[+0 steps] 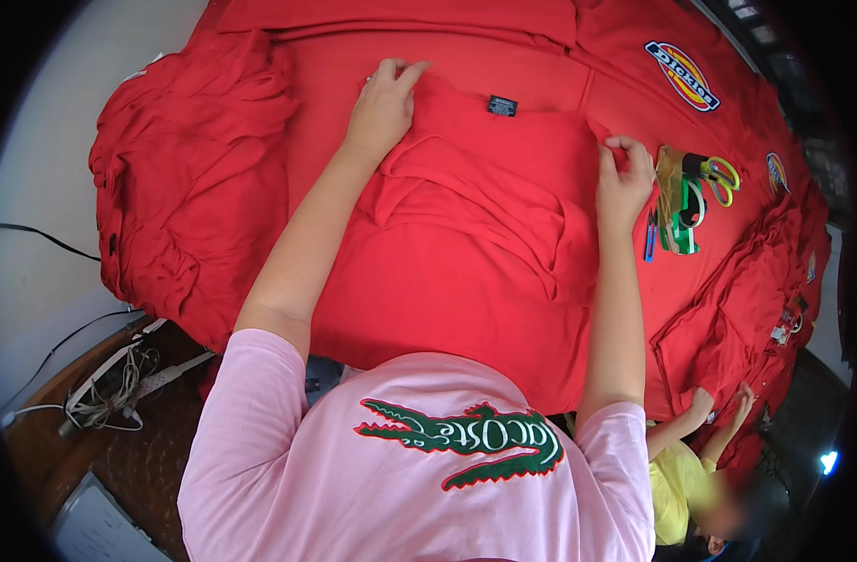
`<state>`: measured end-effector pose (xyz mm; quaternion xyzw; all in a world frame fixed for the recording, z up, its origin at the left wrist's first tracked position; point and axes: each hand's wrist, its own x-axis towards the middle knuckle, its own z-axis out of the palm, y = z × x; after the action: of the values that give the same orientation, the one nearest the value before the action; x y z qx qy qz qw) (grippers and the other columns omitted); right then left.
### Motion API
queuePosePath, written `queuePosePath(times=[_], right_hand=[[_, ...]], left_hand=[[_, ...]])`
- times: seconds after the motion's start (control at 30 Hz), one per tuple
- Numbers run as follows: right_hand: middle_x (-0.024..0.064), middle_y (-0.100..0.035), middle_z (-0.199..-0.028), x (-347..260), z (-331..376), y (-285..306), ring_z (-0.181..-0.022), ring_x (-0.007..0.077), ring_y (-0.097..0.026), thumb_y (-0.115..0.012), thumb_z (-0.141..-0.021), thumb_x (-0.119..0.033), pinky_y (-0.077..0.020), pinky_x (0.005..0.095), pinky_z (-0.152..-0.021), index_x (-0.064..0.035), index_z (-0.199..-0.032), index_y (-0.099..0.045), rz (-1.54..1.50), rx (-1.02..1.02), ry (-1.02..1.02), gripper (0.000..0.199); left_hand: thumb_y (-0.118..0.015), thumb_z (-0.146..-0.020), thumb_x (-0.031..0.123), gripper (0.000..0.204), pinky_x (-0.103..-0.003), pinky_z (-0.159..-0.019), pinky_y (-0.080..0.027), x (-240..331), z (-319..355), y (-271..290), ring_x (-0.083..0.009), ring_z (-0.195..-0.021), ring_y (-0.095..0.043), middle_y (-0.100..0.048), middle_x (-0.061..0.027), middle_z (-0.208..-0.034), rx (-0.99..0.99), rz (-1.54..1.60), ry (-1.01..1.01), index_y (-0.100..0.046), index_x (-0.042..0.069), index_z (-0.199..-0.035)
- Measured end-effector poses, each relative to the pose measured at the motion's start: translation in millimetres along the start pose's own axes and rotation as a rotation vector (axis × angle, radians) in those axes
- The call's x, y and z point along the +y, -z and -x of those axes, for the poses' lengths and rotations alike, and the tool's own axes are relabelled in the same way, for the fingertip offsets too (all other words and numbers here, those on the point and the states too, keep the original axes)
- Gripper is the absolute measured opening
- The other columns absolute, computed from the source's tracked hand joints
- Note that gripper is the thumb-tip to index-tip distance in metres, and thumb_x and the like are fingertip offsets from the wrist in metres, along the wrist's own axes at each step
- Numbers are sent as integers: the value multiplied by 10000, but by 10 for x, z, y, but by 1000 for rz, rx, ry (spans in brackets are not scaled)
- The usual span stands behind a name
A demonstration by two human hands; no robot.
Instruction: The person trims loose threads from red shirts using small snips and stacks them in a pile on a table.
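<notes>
A person in a pink short-sleeved shirt leans over a desk (35, 140) covered with red fabric. In the middle lies a red garment (484, 225), spread flat with its neck end pointing away from the person and a small black label (502, 105) just below the far edge. Loose folds bunch up across its upper half.

The left hand (383, 105) rests palm down on the garment's far left corner, its fingers (405, 75) held together and pressed flat against the cloth. The right hand (623, 173) sits at the garment's right edge, its fingers (625, 148) curled and pinching a bit of the red cloth there.

A heap of crumpled red cloth (189, 187) lies at the left side of the desk. Just beside the right hand are a blue pen-like tool (650, 234), rolls of tape (681, 201) in tan and green, and scissors (719, 176) with yellow-green handles. Further right, more red garments (737, 309) carry oval sewn-on patches (682, 75).

At the lower right, another person in a yellow top (677, 487) reaches both hands up to the hanging red cloth. At the lower left, a bundle of pale cables (114, 389) lies on a dark wooden surface.
</notes>
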<state>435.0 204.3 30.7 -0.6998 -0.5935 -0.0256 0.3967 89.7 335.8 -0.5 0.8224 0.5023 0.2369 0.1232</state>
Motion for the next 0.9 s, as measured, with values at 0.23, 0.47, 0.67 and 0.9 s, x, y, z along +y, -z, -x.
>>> queuePosePath(times=[0.23, 0.47, 0.67, 0.9], right_hand=[[101, -722, -1095, -370, 428, 765, -1120, 182, -654, -657, -900, 116, -487, 325, -1031, -8, -976, -620, -696, -55, -299, 150], [137, -787, -1068, -330, 1142, 1201, -1086, 261, -731, -705, -818, 116, -538, 361, -981, -11, -874, -686, -235, -320, -210, 140], [111, -788, -1159, -208, 1842, 965, -1132, 268, -714, -724, -842, 84, -509, 379, -1002, -36, -872, -651, -36, -283, -78, 143], [75, -791, -1159, -203, 1831, 885, -1124, 252, -703, -725, -843, 57, -481, 376, -1011, -51, -865, -646, -53, -266, -95, 136]], left_hand=[[-675, -802, -15, 302, -516, -1138, -410, -14, 7, 85, -324, -1378, -513, -511, -106, -1508, 144, -255, -228, -636, 117, -1070], [-742, -753, 22, 226, -463, -1049, -456, -167, 882, 526, -297, -1095, -633, -671, -63, -1121, 222, -54, -258, -604, 99, -914], [-737, -753, -25, 240, -433, -935, -488, -154, 1927, 618, -290, -1000, -630, -659, -63, -1064, 191, 9, -111, -648, 86, -946], [-713, -781, -11, 246, -398, -900, -499, -48, 2023, 648, -283, -1008, -617, -637, -58, -1085, 158, 47, -57, -667, 88, -1001]])
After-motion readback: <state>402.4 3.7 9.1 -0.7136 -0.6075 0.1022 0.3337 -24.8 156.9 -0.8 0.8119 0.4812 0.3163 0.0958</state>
